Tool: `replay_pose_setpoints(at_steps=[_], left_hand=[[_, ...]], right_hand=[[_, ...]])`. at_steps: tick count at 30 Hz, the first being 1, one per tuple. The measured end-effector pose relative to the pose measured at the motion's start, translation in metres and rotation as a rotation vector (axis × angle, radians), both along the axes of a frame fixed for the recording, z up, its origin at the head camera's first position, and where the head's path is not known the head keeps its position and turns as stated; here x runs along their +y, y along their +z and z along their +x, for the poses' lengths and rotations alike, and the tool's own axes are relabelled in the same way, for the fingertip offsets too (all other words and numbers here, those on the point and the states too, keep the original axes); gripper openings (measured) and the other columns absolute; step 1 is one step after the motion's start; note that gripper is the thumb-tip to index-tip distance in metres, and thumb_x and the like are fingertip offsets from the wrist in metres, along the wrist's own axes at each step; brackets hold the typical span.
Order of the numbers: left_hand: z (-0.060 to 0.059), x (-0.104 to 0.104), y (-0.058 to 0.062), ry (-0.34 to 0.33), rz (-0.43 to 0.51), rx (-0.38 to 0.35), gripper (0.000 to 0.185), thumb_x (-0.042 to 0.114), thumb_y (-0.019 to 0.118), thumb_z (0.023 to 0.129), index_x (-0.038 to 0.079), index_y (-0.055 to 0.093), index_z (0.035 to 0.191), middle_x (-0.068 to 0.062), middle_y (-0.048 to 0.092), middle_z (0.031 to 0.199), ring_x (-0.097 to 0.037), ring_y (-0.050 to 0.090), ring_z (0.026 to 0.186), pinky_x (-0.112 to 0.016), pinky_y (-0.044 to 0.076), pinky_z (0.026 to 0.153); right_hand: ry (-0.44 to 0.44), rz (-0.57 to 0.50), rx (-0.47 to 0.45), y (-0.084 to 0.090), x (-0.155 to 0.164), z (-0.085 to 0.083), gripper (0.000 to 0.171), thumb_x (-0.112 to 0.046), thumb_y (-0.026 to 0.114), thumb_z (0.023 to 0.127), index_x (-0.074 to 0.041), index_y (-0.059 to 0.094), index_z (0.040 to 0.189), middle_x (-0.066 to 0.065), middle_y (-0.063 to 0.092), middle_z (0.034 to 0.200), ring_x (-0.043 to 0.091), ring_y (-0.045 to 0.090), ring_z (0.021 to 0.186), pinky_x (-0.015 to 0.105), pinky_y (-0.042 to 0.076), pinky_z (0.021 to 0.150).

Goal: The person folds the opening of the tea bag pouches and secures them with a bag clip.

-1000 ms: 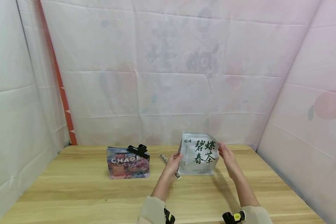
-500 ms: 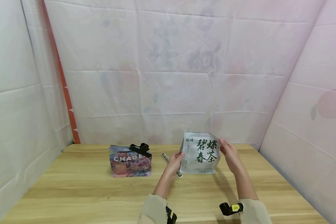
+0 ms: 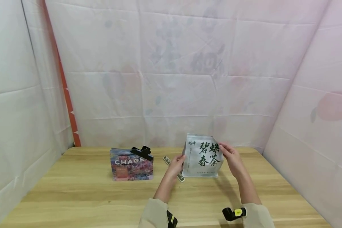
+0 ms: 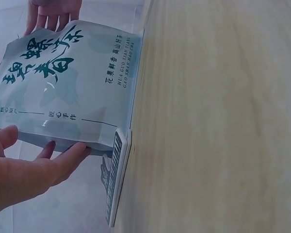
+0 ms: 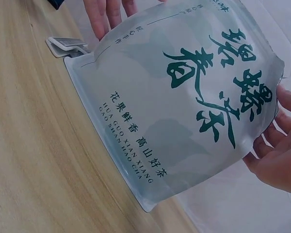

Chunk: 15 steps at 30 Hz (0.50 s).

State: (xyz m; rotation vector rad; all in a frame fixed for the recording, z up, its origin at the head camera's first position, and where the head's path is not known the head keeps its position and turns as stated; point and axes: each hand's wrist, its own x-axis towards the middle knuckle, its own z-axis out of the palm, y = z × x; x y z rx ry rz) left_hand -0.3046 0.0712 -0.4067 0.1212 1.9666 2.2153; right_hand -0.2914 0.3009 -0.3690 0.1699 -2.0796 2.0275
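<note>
While the left hand (image 3: pixel 176 165) grips a silvery tea bag (image 3: pixel 203 166) by its nine o'clock edge, the right hand (image 3: pixel 231 157) pinches it near two o'clock. Held between them, the bag stands on the wooden table (image 3: pixel 97 202), its green writing facing the person. Just beside its eight o'clock corner lies a white clip (image 4: pixel 117 179), partly hidden behind the left hand. Farther out toward nine o'clock stands a colourful bag (image 3: pixel 132 172), with a black clip (image 3: pixel 142 153) at its one o'clock. Beyond everything, at twelve o'clock, hangs a pale sheet (image 3: pixel 174 95).

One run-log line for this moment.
left hand: holds left side | right hand: holds upper-right corner | silver bag: base on table
</note>
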Motion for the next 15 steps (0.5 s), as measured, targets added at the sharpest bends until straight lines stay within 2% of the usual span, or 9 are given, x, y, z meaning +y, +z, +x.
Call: replay_pose_setpoints(at_steps=[3,6,11,13,15], left_hand=[[0.002,0.001,0.004,0.057,-0.016,0.030,0.045,0.027,0.048,0.096,-0.005,0.044,0.127,-0.019,0.050,0.121,-0.034,0.047,0.112,-0.046,0.036,0.095],[0.005,0.002,0.012,0.200,-0.034,0.110,0.036,0.021,0.051,0.094,-0.004,0.049,0.121,-0.018,0.051,0.119,-0.033,0.048,0.111,-0.046,0.037,0.094],[0.018,0.006,0.032,0.458,-0.110,0.364,0.027,0.012,0.062,0.086,0.001,0.055,0.110,-0.013,0.054,0.112,-0.031,0.048,0.107,-0.046,0.039,0.089],[0.023,0.009,0.040,0.513,-0.169,0.479,0.026,0.012,0.064,0.085,0.003,0.056,0.108,-0.009,0.054,0.110,-0.027,0.047,0.106,-0.044,0.039,0.088],[0.025,0.012,0.048,0.541,-0.236,0.594,0.027,0.011,0.067,0.083,0.004,0.057,0.107,-0.007,0.054,0.109,-0.024,0.046,0.105,-0.041,0.040,0.088]], right_hand=[[-0.012,0.023,0.025,-0.002,0.000,-0.001,0.023,-0.020,0.054,0.094,-0.008,0.058,0.114,-0.014,0.060,0.100,0.003,0.050,0.100,0.021,0.033,0.092],[-0.017,0.051,0.030,-0.004,-0.001,-0.004,0.024,-0.022,0.055,0.094,-0.008,0.058,0.114,-0.014,0.060,0.098,0.004,0.050,0.099,0.019,0.033,0.088],[-0.033,0.080,0.029,-0.005,-0.001,-0.005,0.026,-0.023,0.054,0.094,-0.008,0.057,0.115,-0.014,0.059,0.098,0.005,0.049,0.098,0.021,0.032,0.089],[-0.039,0.086,0.029,-0.005,0.000,-0.004,0.029,-0.023,0.054,0.094,-0.006,0.055,0.117,-0.014,0.059,0.099,0.005,0.049,0.098,0.021,0.032,0.089],[-0.041,0.089,0.031,-0.005,-0.001,-0.004,0.033,-0.023,0.054,0.094,-0.002,0.054,0.119,-0.014,0.059,0.099,0.005,0.049,0.099,0.021,0.032,0.089]])
